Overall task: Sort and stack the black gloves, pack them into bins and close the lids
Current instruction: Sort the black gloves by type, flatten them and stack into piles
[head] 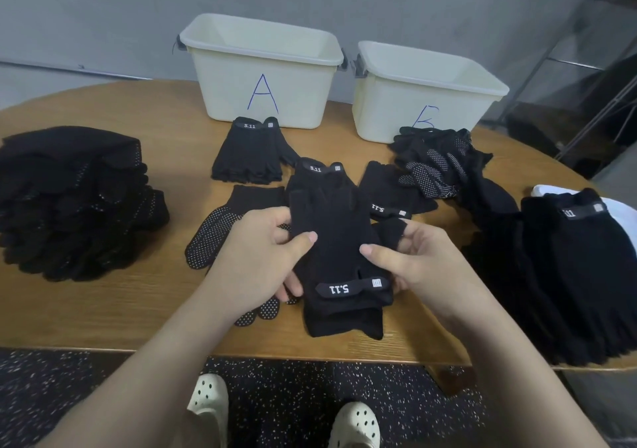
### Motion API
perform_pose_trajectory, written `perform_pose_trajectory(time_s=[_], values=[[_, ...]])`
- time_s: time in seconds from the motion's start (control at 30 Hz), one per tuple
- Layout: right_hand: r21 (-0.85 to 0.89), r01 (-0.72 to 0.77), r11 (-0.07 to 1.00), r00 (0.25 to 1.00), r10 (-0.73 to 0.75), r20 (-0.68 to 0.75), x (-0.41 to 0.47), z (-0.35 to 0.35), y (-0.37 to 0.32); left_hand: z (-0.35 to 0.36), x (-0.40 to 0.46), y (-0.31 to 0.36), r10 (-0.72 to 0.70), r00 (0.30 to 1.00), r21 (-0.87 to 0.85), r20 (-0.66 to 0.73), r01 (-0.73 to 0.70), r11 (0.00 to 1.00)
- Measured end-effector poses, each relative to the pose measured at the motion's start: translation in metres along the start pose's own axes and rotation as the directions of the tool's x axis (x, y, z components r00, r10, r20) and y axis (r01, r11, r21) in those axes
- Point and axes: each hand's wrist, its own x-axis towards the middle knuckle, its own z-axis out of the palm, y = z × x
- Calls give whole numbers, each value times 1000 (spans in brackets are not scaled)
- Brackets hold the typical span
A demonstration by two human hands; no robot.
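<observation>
Both hands held one black fingerless glove (339,240) above the near middle of the wooden counter (103,309). The left hand (262,258) gripped its left edge, thumb on top and fingers curled beneath. The right hand (410,258) pinched its right side, thumb pressed onto the fabric. The glove's cuff pointed toward the person, its "5.11" wrist strap (351,287) reading upside down, and a further layer of black fabric hung below the cuff.

Under the left hand lay a dotted-palm glove (215,234), flat on the counter. Beyond the held glove sat another strapped glove (317,175), partly covered by it, and to its right a third one (389,196) with its strap toward the person. A small neat stack of fingerless gloves (250,154) rested just in front of bin A (265,75). A loose heap of dotted gloves (434,161) lay in front of bin B (424,99). Both cream bins stood open at the far edge, side by side, lids not seen.

A large pile of dotted gloves (76,199) occupied the left end of the counter. A large pile of strapped gloves (565,268) filled the right end, with something white (551,192) showing behind it.
</observation>
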Motion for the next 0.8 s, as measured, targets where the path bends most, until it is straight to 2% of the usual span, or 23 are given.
perform_pose_trajectory(time_s=[0.27,0.5,0.8], values=[[-169,-28,985,994,10,-108,-3,4,11,4,5,-8,57,994,277,-95,-28,960],[-359,16,933,988,-70,-138,-3,0,18,6,8,-13,78,987,316,-142,-29,948],[-442,14,897,973,-114,-201,-6,-6,22,8,6,-11,58,989,364,-139,-3,931]])
